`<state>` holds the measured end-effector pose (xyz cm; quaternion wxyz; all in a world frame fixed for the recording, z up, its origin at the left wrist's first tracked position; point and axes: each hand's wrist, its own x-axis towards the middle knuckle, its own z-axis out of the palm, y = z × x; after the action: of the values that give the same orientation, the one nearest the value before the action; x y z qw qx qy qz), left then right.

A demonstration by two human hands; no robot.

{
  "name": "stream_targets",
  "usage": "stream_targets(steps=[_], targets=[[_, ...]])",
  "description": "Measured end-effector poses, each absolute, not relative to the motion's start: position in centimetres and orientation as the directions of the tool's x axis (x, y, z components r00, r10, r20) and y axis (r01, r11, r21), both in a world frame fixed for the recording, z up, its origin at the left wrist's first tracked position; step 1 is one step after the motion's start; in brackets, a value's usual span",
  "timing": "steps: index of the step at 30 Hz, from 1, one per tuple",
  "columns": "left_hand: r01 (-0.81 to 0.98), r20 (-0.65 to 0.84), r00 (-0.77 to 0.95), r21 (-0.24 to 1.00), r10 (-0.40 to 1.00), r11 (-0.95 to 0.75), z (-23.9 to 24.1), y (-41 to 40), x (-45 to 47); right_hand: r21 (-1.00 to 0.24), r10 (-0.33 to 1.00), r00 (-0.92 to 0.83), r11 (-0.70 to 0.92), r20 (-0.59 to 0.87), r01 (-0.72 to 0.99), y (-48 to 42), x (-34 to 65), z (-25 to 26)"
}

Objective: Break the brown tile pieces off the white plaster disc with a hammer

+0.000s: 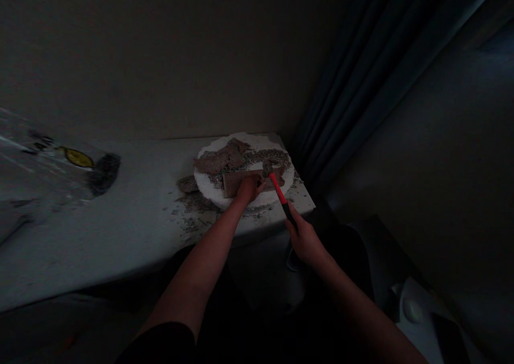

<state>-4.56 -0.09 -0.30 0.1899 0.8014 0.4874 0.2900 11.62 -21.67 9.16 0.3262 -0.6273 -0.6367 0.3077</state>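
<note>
A round white slab [209, 190] lies at the right end of a pale ledge [132, 219]. On it rest broken brown-grey pieces [219, 159] and a rectangular brown block [233, 182]. My left hand [248, 188] is closed on the near end of that block. My right hand [304, 241] grips the black end of a hammer with a red handle [278, 188]. Its head [267, 167] rests on the block, just right of my left hand.
Grey crumbs and dust [193, 217] are scattered on the ledge in front of the slab. A clear plastic bag with a yellow label [78, 158] lies at the far left. Dark curtains [361, 85] hang on the right. A white object [413, 310] sits low right.
</note>
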Motion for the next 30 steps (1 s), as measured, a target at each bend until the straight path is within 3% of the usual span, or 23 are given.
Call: stream_targets(steps=[4, 20, 25, 30], targets=[[0.654, 0.33, 0.381, 0.564, 0.864, -0.504, -0.53, 0.06, -4.6, -0.797, 0.997, 0.036, 0.031, 0.066, 0.603, -21.37, 11.78, 9.07], [0.646, 0.29, 0.366, 0.605, 0.884, -0.466, -0.27, 0.06, -4.61, -0.787, 0.997, 0.033, 0.035, 0.071, 0.615, -21.55, 11.97, 9.33], [0.661, 0.264, 0.363, 0.602, 0.893, -0.447, -0.27, 0.17, -4.59, -0.768, 1.0, 0.022, -0.026, -0.016, 0.64, -21.67, 11.74, 9.25], [0.648, 0.253, 0.371, 0.618, 0.893, -0.445, -0.07, 0.07, -4.67, -0.778, 0.998, 0.056, -0.038, -0.003, 0.628, -21.5, 11.52, 9.19]])
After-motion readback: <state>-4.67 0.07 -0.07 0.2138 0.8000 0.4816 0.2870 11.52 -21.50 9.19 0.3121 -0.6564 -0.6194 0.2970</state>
